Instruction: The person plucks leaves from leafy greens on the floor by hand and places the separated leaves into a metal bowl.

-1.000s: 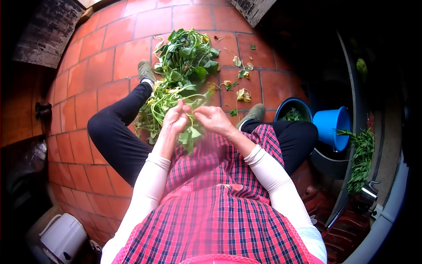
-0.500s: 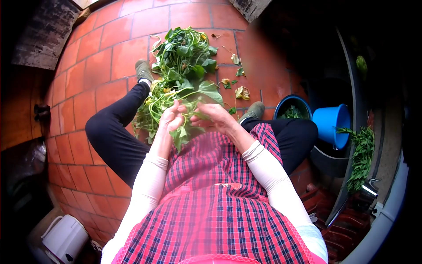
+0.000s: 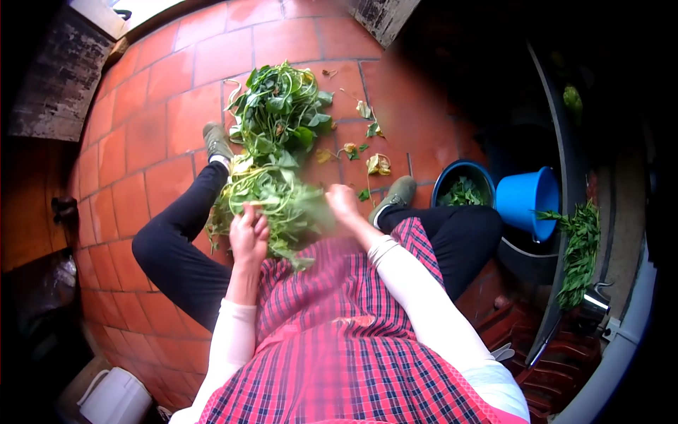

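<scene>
My left hand [image 3: 249,234] is closed at the near edge of the greens, its fingers pinching a pale green leafy stem. To its right, my right hand [image 3: 343,203] is raised with curled fingers, smeared by motion; what it holds, if anything, cannot be made out. Blurred green leaves [image 3: 300,205] lie between the hands, some reaching down over the checked apron [image 3: 367,297]. Beyond them a large heap of leafy vines [image 3: 279,106] with long stems rests on the floor between my feet.
Yellowed leaves [image 3: 378,165] are scattered on the red tile floor [image 3: 152,127]. On the right stand a basin [image 3: 441,187] with greens inside and a blue bucket [image 3: 515,198]. A bundle of narrow green leaves [image 3: 580,254] lies beside them. A white pail [image 3: 116,397] stands lower left.
My hands, close together before, have moved apart: the left came down and toward me, the right shifted slightly up and away. The large leaf between them no longer shows clearly. The view shifted slightly.
</scene>
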A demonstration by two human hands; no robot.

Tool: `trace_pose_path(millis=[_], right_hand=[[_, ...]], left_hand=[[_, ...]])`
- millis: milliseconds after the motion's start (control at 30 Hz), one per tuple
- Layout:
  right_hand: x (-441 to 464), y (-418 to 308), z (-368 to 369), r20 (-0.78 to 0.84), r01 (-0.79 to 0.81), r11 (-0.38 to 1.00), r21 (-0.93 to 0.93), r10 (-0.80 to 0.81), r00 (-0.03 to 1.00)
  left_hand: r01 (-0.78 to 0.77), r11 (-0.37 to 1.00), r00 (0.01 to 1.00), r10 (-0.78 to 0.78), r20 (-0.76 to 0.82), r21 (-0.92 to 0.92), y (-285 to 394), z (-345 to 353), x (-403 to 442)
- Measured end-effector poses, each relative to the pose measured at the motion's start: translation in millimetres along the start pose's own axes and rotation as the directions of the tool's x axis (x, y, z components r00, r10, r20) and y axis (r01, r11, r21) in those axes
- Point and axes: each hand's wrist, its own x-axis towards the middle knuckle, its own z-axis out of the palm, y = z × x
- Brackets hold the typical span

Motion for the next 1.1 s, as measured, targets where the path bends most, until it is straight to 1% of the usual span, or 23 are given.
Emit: trace_pose_path(millis=[67,100,133,200,233,267,300,333,400,467,533,600,633,667,700,733,767,800,867,933,967,1000,1100], right_hand=[[18.8,35.2,-3.8,-0.109,-0.106,0.993,0.055,0.111,0.988],[25.2,-4.8,-57.0,0.272,-0.447,0.853,0.269,0.378,0.885],[34.9,-15.0,-67.4,0.285,-0.495,0.755,0.43,0.407,0.868],[71.9,-4.5,-61.6,0.303,-0.459,0.653,0.603,0.345,0.889],[93.6,-1.9,-57.3,0.194,-0.35,0.749,0.562,0.293,0.936],[117.1,-1.0,-50.7,0.088,-0.239,0.83,0.503,0.226,0.97],[139.0,-1.1,-45.1,-0.012,-0.127,0.895,0.427,0.146,0.989],[156.6,-9.7,-48.8,-0.001,-0.176,0.888,0.425,0.195,0.981],[190.4,-35.3,-64.9,0.02,-0.273,0.867,0.416,0.291,0.957],[239.5,-25.2,-43.9,-0.035,-0.271,0.819,0.506,0.334,0.942],[288.7,-13.3,-24.3,0.019,-0.329,0.722,0.609,0.402,0.915],[334.6,9.4,13.7,-0.026,-0.261,0.697,0.668,0.372,0.928],[339.7,-0.2,7.9,0.078,-0.291,0.561,0.775,0.372,0.925],[346.4,-3.2,9.1,-0.015,-0.236,0.701,0.673,0.332,0.943],[348.2,-1.6,4.0,0.011,-0.255,0.791,0.556,0.3,0.954],[342.9,-16.1,-18.6,0.04,-0.261,0.866,0.428,0.27,0.962],[337.5,-18.5,-26.9,-0.032,-0.171,0.887,0.43,0.203,0.979],[329.6,-25.9,-42.0,0.011,-0.16,0.822,0.547,0.184,0.983],[309.3,-49.9,-92.3,0.08,-0.115,0.777,0.618,0.083,0.993],[268.1,-91.9,-157.1,0.213,-0.174,0.698,0.695,0.032,0.977],[244.4,-111.9,-185.8,0.207,-0.131,0.693,0.709,-0.026,0.978],[221.8,-127.5,-208.8,0.202,-0.091,0.687,0.721,-0.082,0.976],[161.0,-168.4,-246.6,0.094,0.141,0.766,0.628,-0.255,0.962]], left_hand=[[-0.066,0.989,0.998,0.068,-0.013,0.134,11.9,-11.4,-3.8],[-0.001,0.93,0.996,0.033,-0.082,0.368,11.9,-31.0,8.2],[0.078,0.815,0.988,0.014,-0.155,0.574,4.8,-55.5,26.2],[0.027,0.513,0.99,0.105,-0.093,0.858,-25.1,-104.8,56.4],[0.109,0.167,0.961,0.235,-0.147,0.98,-39.3,-126.1,71.4],[0.183,-0.059,0.944,0.291,-0.158,0.981,-17.9,-60.9,42.3],[0.117,-0.106,0.953,0.293,-0.082,0.987,-16.8,-55.5,44.4],[0.053,-0.151,0.957,0.292,-0.007,0.987,-18.6,-55.7,43.8],[0.028,-0.091,0.976,0.217,-0.008,0.995,-20.5,-46.3,43.9],[-0.114,-0.03,0.978,0.175,0.117,0.993,-22.3,-29.9,45.0],[-0.133,0.079,0.987,0.098,0.125,0.988,-20.4,-8.4,46.0],[-0.073,0.197,0.997,0.009,0.072,0.978,-19.7,2.5,49.3],[-0.135,0.174,0.991,0.037,0.131,0.975,-20.6,2.6,51.4],[-0.093,0.252,0.996,0.012,0.093,0.963,-21.6,3.7,52.5],[-0.087,0.263,0.996,0.013,0.087,0.961,-21.6,6.6,52.9],[-0.083,0.274,0.996,0.014,0.083,0.958,-20.5,11.1,51.9],[-0.083,0.299,0.996,0.008,0.084,0.951,-20.1,14.5,50.4],[-0.089,0.323,0.996,0.005,0.092,0.942,-19.1,18.9,49.0],[-0.105,0.385,0.994,0.014,0.108,0.917,-14.9,25.9,43.8],[-0.255,0.491,0.967,0.113,0.23,0.833,-7.2,35.2,40.0],[-0.357,0.496,0.934,0.202,0.295,0.792,-0.6,47.1,34.6],[-0.538,0.359,0.84,0.311,0.445,0.763,7.9,59.0,32.7],[-0.747,0.147,0.617,0.517,0.593,0.649,30.6,113.9,17.2]])
